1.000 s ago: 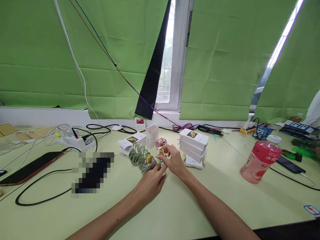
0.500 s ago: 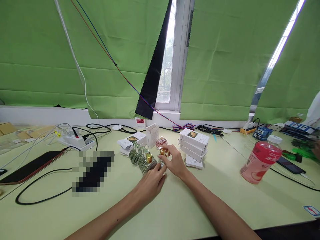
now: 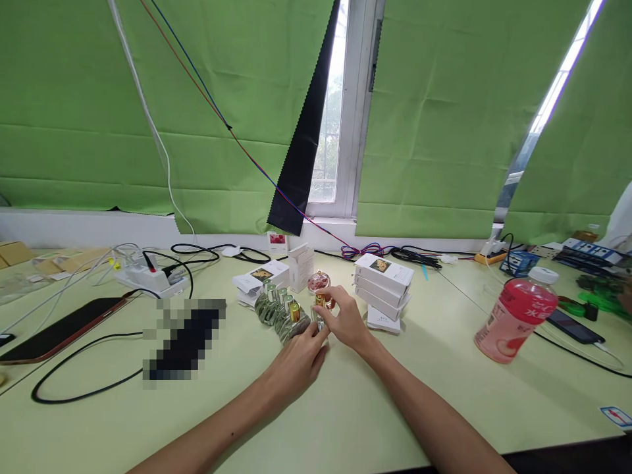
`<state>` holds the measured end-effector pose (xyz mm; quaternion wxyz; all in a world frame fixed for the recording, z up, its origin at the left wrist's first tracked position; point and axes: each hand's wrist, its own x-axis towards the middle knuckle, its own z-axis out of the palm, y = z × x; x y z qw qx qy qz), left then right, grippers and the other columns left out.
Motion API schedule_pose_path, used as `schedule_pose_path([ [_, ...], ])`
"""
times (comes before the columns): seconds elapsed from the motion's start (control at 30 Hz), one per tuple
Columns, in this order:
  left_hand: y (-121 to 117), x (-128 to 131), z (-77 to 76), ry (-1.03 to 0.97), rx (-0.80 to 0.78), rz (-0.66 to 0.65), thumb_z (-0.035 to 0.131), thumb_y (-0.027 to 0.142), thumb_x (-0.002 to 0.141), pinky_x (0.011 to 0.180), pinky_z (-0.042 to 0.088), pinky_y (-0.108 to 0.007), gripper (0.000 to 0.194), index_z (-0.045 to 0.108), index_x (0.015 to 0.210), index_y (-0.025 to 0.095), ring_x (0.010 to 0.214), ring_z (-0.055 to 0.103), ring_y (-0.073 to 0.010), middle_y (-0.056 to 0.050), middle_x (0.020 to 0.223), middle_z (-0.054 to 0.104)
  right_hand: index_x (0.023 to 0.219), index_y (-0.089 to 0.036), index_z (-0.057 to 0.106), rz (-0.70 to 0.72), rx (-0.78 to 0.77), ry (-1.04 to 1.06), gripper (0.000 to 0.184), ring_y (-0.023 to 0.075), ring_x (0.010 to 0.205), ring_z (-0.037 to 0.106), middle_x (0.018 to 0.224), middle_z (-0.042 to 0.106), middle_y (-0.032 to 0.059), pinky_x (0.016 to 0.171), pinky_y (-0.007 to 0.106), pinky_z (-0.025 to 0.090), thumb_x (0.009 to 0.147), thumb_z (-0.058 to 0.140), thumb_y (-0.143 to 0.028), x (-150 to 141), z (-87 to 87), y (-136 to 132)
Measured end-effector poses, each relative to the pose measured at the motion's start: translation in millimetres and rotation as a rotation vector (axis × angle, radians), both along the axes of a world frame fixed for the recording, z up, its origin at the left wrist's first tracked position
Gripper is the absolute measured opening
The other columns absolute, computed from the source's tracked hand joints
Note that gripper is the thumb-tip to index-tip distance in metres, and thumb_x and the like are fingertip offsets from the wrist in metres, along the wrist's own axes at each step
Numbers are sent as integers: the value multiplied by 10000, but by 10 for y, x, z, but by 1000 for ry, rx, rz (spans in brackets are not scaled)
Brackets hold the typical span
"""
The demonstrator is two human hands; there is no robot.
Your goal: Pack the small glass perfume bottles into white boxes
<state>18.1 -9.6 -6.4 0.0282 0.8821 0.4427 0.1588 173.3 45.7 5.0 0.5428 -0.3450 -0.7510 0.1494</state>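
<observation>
My left hand is closed round the lower part of a small clear glass perfume bottle that stands on the table and is largely hidden by my fingers. My right hand pinches the bottle's gold top between thumb and fingers. Just left of the bottle is a row of several rounded glass bottles; the nearest has a gold top, and those behind have silvery green ones. Behind my right hand sits a round pink glass bottle.
White boxes are stacked to the right and back left, with one upright box between. A pink drink bottle stands at right. A power strip, cables and a tablet-like device lie at left.
The fingers of my right hand have shifted slightly round the gold top. My left hand and the other things stay in place.
</observation>
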Motion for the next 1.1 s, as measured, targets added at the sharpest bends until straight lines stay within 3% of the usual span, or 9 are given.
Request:
schedule_pose_path([
  [0.63,-2,-21,-2,-10,-3,-5,373,192,969,637,442,-314,239,476,1183,219,803,643,-231,-91,1035,589,934,-211,647,-88,-22,3,238,189,759,561,852,645,27,652,305,480,755,803,-227,-26,-25,32],
  [1.1,17,-16,-21,-37,7,-20,387,186,971,650,442,-329,177,488,1114,206,814,643,-235,-84,1022,589,1083,-210,673,-56,25,-50,223,186,759,593,938,704,59,687,316,503,860,657,-213,3,-7,-44],
])
